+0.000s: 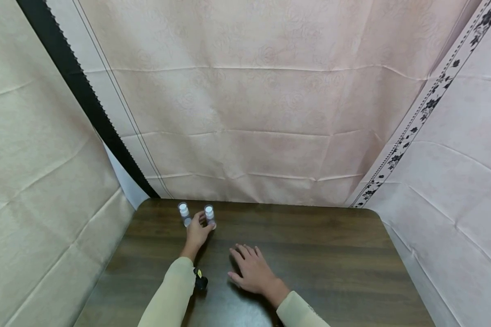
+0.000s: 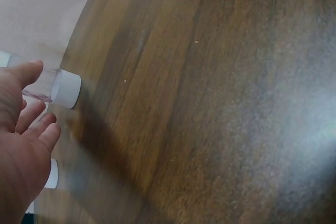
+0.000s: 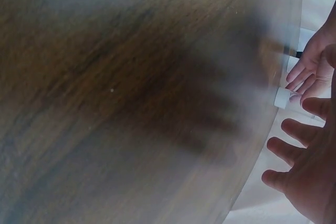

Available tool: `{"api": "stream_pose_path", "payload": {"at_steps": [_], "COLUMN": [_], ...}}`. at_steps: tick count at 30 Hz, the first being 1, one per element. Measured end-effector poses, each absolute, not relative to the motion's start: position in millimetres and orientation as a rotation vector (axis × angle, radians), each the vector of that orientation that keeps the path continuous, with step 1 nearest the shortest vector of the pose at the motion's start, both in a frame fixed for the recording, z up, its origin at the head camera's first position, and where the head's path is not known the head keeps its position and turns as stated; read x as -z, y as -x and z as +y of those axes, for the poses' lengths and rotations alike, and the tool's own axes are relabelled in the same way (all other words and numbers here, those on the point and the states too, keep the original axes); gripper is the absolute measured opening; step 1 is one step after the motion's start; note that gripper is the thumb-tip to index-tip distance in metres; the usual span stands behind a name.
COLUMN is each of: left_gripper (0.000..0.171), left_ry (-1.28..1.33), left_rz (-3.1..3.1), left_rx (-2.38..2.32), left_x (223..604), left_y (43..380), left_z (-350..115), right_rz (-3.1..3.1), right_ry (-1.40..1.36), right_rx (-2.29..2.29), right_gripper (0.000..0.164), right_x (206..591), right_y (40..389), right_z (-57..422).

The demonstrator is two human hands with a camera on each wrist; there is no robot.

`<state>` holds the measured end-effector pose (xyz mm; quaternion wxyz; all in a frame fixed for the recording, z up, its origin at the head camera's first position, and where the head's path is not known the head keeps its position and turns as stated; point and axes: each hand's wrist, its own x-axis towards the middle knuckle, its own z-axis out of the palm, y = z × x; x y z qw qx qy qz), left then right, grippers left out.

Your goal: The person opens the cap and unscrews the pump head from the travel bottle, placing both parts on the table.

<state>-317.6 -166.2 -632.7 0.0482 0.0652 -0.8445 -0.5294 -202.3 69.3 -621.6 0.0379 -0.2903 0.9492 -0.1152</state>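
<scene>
Two small clear bottles with white caps stand near the table's far left edge in the head view. My left hand [image 1: 197, 232] grips the right-hand bottle [image 1: 210, 216], thumb on one side and fingers on the other. The left bottle [image 1: 184, 215] stands just beyond the fingers. In the left wrist view, the thumb lies along the clear body of the gripped bottle, beside its white cap [image 2: 66, 88]; the second white cap [image 2: 53, 174] is partly hidden behind the palm. My right hand [image 1: 253, 270] is over the table's middle, fingers spread and holding nothing.
The dark wooden table [image 1: 311, 254] has rounded far corners. A pale cloth [image 1: 249, 113] hangs behind it, with more cloth at both sides. A black wristband device [image 1: 200, 279] sits on the left wrist.
</scene>
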Motion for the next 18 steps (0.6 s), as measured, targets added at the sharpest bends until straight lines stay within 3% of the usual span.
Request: {"api": "stream_pose_path", "payload": {"at_steps": [18], "left_gripper": [0.044], "left_ry": [-0.160], "left_rz": [-2.498], "left_rx": [1.629], "left_x": [634.4], "left_y": [316.6], "left_z": [-159.0], "right_rz": [2.911], "right_ry": [0.855], "right_rx": [0.385], "right_gripper": [0.068], "right_x": [619.0], "right_y": [206.1], "right_z": [78.1]}}
